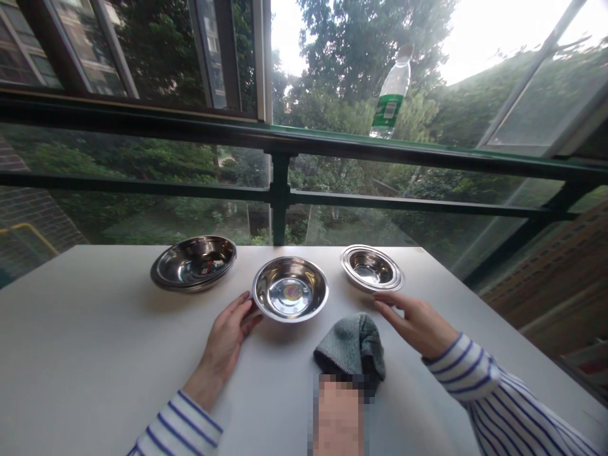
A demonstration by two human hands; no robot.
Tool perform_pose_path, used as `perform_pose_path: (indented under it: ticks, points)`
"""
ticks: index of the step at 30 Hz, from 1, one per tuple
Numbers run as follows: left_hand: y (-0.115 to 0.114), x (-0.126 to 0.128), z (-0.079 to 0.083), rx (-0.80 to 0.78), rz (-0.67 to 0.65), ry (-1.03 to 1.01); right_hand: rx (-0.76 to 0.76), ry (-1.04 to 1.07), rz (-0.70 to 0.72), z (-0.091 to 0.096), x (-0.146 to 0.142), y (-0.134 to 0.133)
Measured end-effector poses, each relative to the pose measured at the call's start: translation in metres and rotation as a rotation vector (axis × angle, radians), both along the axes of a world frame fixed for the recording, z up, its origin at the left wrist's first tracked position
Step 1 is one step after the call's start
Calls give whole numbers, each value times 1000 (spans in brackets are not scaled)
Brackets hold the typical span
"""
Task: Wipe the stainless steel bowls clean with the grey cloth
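Beside the left rim of the middle steel bowl (291, 291) is my left hand (225, 335), its fingertips against the bowl's outer side and its fingers apart. A round colourful sticker shows on that bowl's bottom. My right hand (413, 320) is at the front edge of the right steel bowl (372, 267), which has a wide rim. Its thumb and fingers are stretched out and parted, holding nothing that I can see; contact with the rim is unclear. Between my hands lies a crumpled grey-green cloth (349, 345), its near end partly hidden by a blurred, pixelated patch.
At the back left of the white table (104, 335) stands a larger, shallow steel bowl (194, 263), apparently stacked. A plastic bottle (390, 107) with a green label stands on the dark green railing (327, 144). Glass panels and trees are behind the table.
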State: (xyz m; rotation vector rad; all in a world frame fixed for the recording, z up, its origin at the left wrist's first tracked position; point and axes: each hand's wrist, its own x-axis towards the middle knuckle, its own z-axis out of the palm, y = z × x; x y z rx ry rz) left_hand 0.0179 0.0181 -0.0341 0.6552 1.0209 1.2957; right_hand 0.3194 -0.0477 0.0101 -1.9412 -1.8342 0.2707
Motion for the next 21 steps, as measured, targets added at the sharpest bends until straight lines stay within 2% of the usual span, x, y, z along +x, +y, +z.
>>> perform_pose_path:
  ticks: [4,8,11,15,21]
  points:
    - [-1,3,4,11,-54,29,-128,-17,75,15,-28,44]
    - [-9,1,3,-43,-89,66,-240,-19,92,12,-49,86]
    - [-14,-2,3,-120,-112,105,-328,-10,75,7,-60,108]
    - [-15,-4,4,-83,-190,91,-409,39,26,5,-69,120]
    - [-9,1,4,-26,-182,114,-558,212,-20,4,-61,111]
